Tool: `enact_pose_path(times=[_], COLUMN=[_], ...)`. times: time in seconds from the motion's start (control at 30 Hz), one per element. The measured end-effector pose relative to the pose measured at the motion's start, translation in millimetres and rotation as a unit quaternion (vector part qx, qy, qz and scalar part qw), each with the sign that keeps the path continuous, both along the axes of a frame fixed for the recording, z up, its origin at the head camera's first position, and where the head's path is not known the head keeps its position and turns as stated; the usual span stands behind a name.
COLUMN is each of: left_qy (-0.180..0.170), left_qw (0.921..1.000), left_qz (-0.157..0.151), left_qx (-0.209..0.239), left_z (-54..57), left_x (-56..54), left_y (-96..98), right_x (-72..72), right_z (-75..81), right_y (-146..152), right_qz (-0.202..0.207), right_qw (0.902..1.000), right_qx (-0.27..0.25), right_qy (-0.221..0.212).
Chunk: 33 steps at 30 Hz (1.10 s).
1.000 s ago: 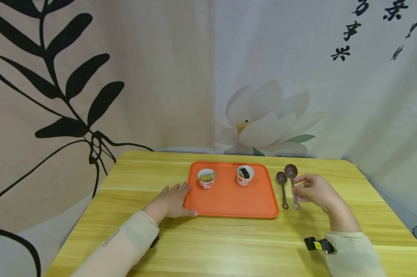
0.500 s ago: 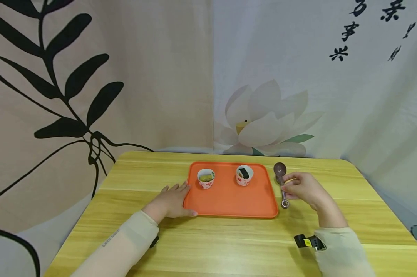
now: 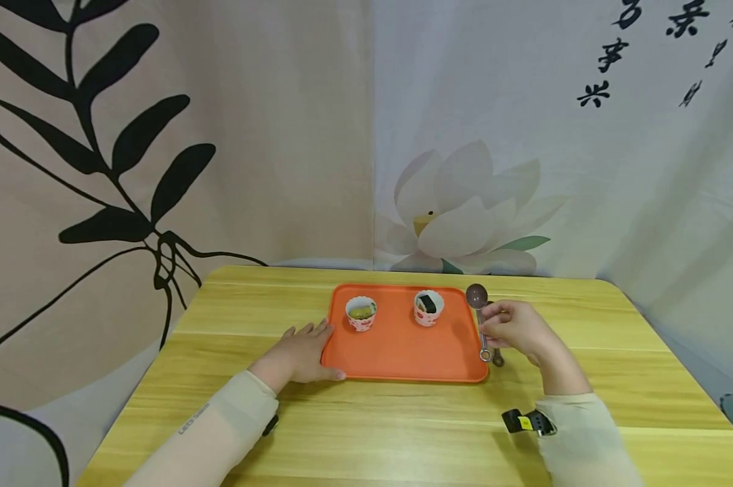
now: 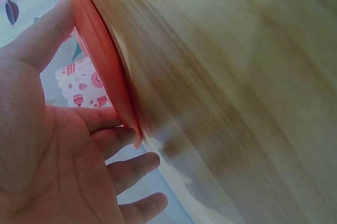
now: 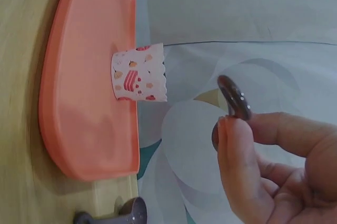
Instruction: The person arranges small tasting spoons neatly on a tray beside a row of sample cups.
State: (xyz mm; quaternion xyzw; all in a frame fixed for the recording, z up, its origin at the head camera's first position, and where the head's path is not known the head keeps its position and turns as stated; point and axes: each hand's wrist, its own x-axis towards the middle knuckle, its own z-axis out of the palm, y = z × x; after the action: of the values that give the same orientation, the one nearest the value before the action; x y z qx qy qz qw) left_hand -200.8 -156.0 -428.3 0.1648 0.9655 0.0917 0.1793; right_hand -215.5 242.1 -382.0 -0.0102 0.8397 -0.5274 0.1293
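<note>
My right hand (image 3: 515, 331) pinches a brown measuring spoon (image 3: 477, 296) by its handle, the round bowl pointing away from me, over the right edge of the orange tray (image 3: 409, 352). In the right wrist view the spoon (image 5: 234, 97) is held up between thumb and fingertips, off the table. A second, smaller brown measuring spoon (image 3: 498, 358) lies on the table right of the tray, mostly hidden under that hand. My left hand (image 3: 296, 355) rests at the tray's left edge, fingers spread; in the left wrist view its thumb and fingers touch the rim.
Two patterned paper cups stand on the tray: the left cup (image 3: 363, 323) holds something yellow-green, the right cup (image 3: 428, 319) something with a black band. The tray lies on a wood-grain table (image 3: 390, 433). A printed curtain (image 3: 293, 135) hangs behind the table's far edge.
My right hand has carried the measuring spoon left, from beside the smaller spoon, across it to the tray's right edge. The left hand, tray and cups have stayed put.
</note>
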Motion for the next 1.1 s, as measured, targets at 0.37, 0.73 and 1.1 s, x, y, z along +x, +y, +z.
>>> enact_pose_path(times=[0.37,0.73,1.1], left_qy=[0.0,0.0,-0.001], left_qw=[1.0,1.0,1.0], left_qz=[0.001,0.001,-0.002], left_qx=[-0.001,-0.003,0.004], left_z=[-1.7,-2.5,1.6], left_x=[-1.9,-2.1,-0.7], left_y=[-0.4,-0.7,0.5], right_x=[-4.0,-6.5,-9.9], right_z=[-5.0,-6.5,-11.2], right_y=[-16,-34,-47], right_qz=[0.004,-0.003,-0.001], right_qw=[0.9999,0.9997,0.999], right_qx=[-0.016,-0.022,-0.044], right_qy=[-0.004,-0.008,-0.004])
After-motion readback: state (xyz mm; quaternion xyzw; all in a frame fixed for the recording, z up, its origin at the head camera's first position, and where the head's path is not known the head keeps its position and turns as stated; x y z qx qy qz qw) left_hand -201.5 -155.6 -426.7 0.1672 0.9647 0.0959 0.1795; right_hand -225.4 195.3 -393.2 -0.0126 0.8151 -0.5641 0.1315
